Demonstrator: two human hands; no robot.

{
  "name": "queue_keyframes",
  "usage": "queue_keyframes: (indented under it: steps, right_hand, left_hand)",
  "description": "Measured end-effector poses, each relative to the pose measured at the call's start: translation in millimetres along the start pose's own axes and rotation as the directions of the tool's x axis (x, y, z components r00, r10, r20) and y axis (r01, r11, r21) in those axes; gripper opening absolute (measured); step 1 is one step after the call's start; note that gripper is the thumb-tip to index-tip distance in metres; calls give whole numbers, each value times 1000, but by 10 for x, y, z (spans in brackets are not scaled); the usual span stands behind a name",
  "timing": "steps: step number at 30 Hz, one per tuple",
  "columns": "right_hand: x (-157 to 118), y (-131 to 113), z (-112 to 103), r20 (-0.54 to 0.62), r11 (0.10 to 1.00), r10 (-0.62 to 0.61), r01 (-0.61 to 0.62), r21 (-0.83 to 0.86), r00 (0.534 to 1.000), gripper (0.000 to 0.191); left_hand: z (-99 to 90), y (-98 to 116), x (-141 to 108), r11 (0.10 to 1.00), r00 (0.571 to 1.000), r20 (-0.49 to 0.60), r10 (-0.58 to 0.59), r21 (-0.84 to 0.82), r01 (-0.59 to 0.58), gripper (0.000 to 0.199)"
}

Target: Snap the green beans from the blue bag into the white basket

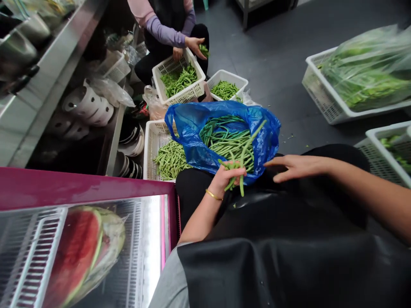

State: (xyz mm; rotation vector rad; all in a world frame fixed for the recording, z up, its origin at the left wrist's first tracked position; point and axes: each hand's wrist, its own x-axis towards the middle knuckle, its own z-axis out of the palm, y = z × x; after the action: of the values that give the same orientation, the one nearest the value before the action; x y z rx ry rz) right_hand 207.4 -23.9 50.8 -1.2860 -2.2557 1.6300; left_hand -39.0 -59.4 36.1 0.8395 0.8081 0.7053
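Observation:
Several green beans (243,171) are gripped in my left hand (228,174), which has a gold bangle at the wrist. Some stick out below the fist and a longer one points up to the right. My right hand (285,166) is empty, its fingers apart, beside the right edge of the blue plastic bag (189,124). Inside that bag, in front of my knees, lies a heap of long green beans (224,139). Short bean pieces (171,160) fill part of a white basket (150,147) to the left of the bag.
Opposite me a person (167,32) holds green pieces over a white basket (180,96). A smaller basket (242,81) of beans stands alongside. At right are a basket (321,102) with bagged greens and another basket (374,141). A fridge with cut watermelon (73,248) stands close on my left.

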Motion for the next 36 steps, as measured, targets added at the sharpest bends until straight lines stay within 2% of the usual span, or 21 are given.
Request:
queue_keyframes:
  steps: [2,3,4,6,7,8,9,10,11,13,15,16,18,20,24,28,30,32,33,35,36]
  right_hand:
    - [100,-77,-62,-137,984,10,15,177,990,58]
    - [139,-162,-49,-241,962,22,45,270,970,57]
    - [163,-264,-8,-371,949,28,92,301,928,54]
    - [158,-468,138,-572,959,-67,211,189,817,45]
    - [135,-545,229,-578,958,-174,274,89,798,39]
    - [109,-593,321,-512,941,-288,338,6,809,34]
    - [90,-611,408,-399,920,-369,391,-29,840,31]
    - [84,-598,483,-285,911,-395,412,0,874,30]
    - [97,-561,543,-196,918,-366,387,86,910,30]
    - [169,-446,612,-129,916,-210,242,321,969,34]
    - [258,-333,623,-135,868,-71,128,479,988,38]
    - [291,-291,612,-156,867,-39,111,485,987,38]
    - [312,-239,565,-211,919,-46,124,375,976,36]
    - [277,-216,486,-258,969,-103,155,191,961,34]
    - [134,-182,269,-301,969,-229,187,-162,926,36]
    - [59,-139,141,-164,847,-343,229,-480,925,39]
    - [81,-119,162,-53,813,-329,254,-524,943,32]
    - [132,-116,242,-4,858,-298,266,-440,955,34]
    - [159,-126,300,-24,903,-276,251,-347,961,37]
    - [190,-162,429,-159,983,-183,181,-29,970,41]
    - [186,-179,485,-230,973,-104,147,180,968,43]
  left_hand:
    - [26,2,-28,993,994,76,-75,96,68,33]
    - [43,-13,-26,989,991,88,-99,119,88,31]
    - [52,-39,-12,989,991,74,-109,113,100,29]
    - [25,-114,47,993,993,-40,-114,18,115,26]
    - [-11,-156,87,990,983,-124,-134,-63,127,25]
    - [-56,-195,128,978,963,-209,-169,-155,138,26]
    - [-103,-228,166,961,938,-280,-205,-241,138,27]
    - [-142,-254,196,944,917,-327,-228,-305,126,27]
    - [-166,-271,216,934,909,-348,-229,-341,105,27]
    - [-160,-284,223,938,928,-331,-169,-342,49,25]
    - [-99,-277,195,951,963,-237,-128,-306,51,30]
    - [-64,-270,175,956,974,-183,-133,-285,77,33]
    - [-10,-249,136,962,980,-121,-156,-245,123,40]
    - [8,-221,109,968,980,-94,-173,-201,152,44]
    - [-13,-158,91,965,972,-62,-227,-146,216,48]
    - [-16,-145,103,964,965,-50,-259,-71,255,45]
    - [5,-162,109,968,968,-29,-250,20,250,43]
    - [46,-186,102,968,973,-28,-228,103,229,41]
    - [74,-198,91,970,978,-30,-208,121,210,40]
    - [142,-214,55,980,987,-15,-161,113,162,39]
    - [174,-217,34,984,989,9,-148,99,147,39]
